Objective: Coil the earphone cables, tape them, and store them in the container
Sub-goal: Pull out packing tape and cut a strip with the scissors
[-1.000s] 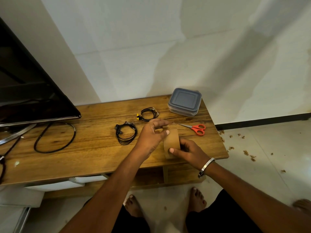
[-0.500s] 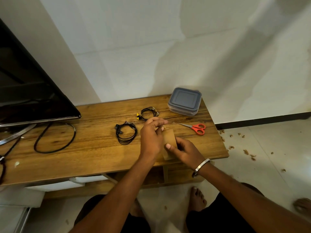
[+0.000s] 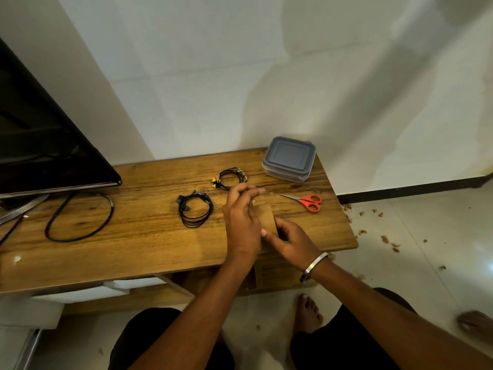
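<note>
On the wooden table (image 3: pixel 138 236), near its front edge: both hands work a roll of brown tape (image 3: pixel 266 218).
Right hand (image 3: pixel 292 240): fingers curled round the near side of the roll, thumb pressed on its face; a metal bangle (image 3: pixel 313 267) sits on the wrist.
Left hand (image 3: pixel 241 220): lies over the left side of the roll, its fingertips bent together at the roll's far top edge; whether they pinch the tape's free end cannot be told, the fingers being blurred.
Black earphone coil (image 3: pixel 194 212): lies flat to the left of the hands, apart from them.
Earphone coil with yellow tips (image 3: pixel 230 178): farther back, just beyond the left fingertips, not touching them.
Container (image 3: pixel 289 158): at the far right corner of the table, its grey lid on.
Scissors (image 3: pixel 306 201): orange handles, lying between the container and the hands, blades pointing left.
Left end of the table: a dark screen (image 3: pixel 40 145) and a loose black cable loop (image 3: pixel 80 217).
</note>
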Available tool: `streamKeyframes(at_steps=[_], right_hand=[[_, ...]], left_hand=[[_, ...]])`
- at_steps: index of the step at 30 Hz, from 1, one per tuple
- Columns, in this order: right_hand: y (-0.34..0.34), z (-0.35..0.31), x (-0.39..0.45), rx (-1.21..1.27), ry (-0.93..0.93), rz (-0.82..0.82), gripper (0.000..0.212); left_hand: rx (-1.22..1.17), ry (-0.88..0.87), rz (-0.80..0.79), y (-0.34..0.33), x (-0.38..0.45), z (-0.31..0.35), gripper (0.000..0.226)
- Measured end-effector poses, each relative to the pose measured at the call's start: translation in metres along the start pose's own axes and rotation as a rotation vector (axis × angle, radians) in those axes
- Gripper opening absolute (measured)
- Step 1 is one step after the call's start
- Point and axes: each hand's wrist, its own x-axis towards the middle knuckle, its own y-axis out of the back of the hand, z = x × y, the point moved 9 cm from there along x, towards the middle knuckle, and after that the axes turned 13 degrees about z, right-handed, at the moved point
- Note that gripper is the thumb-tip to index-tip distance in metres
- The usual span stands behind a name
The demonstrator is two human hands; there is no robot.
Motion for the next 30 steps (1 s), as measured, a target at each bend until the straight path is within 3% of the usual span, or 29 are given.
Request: streamKeyframes(at_steps=[7, 10, 14, 18, 23, 26, 30], right_hand=[[0.003, 0.001, 0.001, 0.024, -0.049, -0.015, 0.009], [0.003, 0.003, 0.001, 0.047, -0.077, -0.019, 0.019], [0.011, 0.005, 0.007, 0.025, -0.138, -0.004, 0.019], [0.033, 0.010, 0.025, -0.136, -0.213, 0.142, 0.041], [0.033, -0.036, 0.046, -0.325, 0.134, 0.078, 0.035], [0.025, -0.057, 0.050, -0.371, 0.246, -0.009, 0.027], [0.025, -0.063, 0.059, -0.451, 0.307, 0.021, 0.016]], left_hand=[[-0.002, -0.047, -0.001, -0.001, -0.002, 0.005, 0.041], [-0.049, -0.031, -0.016, -0.003, -0.001, 0.008, 0.040], [-0.075, 0.000, -0.129, -0.009, 0.000, 0.011, 0.038], [-0.086, 0.017, -0.197, -0.012, 0.004, 0.004, 0.038], [-0.113, 0.093, -0.273, -0.020, 0.007, -0.006, 0.041], [-0.109, 0.094, -0.305, -0.022, 0.009, -0.008, 0.042], [-0.107, 0.086, -0.314, -0.022, 0.011, -0.009, 0.040]])
